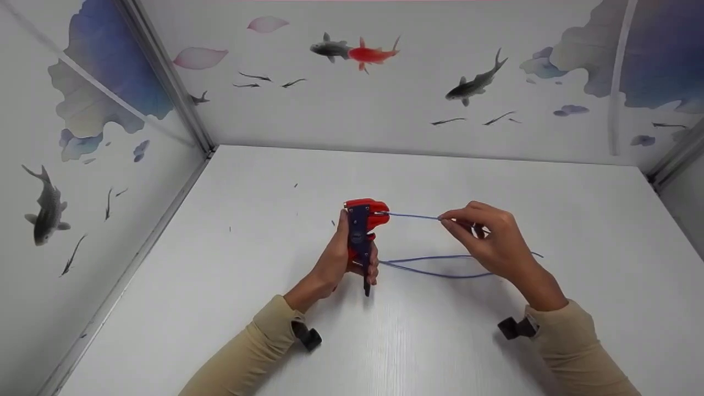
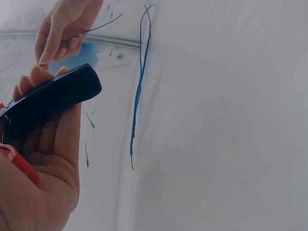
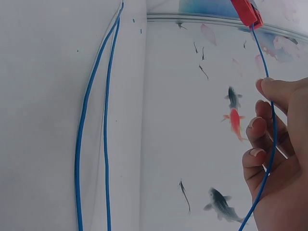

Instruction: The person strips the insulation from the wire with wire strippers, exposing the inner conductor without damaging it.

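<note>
In the head view my left hand grips a red and dark blue wire stripper held upright, its red head pointing right. Fingers wrap its handles; the dark handle shows large in the left wrist view. To the right, my right hand pinches a blue wire between thumb and forefinger. This wire runs straight into the mouth of the red head, which hides its tip. Its other part passes across the right palm and trails out below the hand.
Below the hands, two blue wire strands lie on the white table, meeting near the left hand. Bare copper shows at that end. Small dark scraps dot the table left of the stripper. Painted walls enclose the back and left.
</note>
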A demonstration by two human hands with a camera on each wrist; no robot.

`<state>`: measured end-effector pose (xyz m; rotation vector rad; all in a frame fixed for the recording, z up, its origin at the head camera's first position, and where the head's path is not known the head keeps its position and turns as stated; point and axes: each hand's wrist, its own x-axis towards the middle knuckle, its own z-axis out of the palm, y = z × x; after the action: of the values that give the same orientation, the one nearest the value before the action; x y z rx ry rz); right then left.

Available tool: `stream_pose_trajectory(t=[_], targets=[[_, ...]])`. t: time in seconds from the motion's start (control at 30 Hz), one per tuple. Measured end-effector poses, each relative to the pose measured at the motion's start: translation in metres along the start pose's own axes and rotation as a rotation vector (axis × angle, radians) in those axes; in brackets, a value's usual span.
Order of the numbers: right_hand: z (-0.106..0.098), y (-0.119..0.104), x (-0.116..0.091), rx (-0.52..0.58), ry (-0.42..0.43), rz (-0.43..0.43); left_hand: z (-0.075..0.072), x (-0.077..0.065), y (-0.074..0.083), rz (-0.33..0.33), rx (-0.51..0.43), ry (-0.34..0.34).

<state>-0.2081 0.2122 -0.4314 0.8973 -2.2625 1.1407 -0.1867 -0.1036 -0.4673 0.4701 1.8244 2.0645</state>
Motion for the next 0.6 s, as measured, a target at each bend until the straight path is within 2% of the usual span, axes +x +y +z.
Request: stream_pose_trajectory(t=[0.2,0.6], targets=[[0.0,-0.0011,0.0001,0.002,-0.006,0.0,0.0,-0.0001,-0.0001,0.016,0.017,0.004],[-0.0002,-0.0018,0.0005,0.011,-0.008,-0.001,0.0001,-0.0003,0.0,-0.009,0.015,0.03]])
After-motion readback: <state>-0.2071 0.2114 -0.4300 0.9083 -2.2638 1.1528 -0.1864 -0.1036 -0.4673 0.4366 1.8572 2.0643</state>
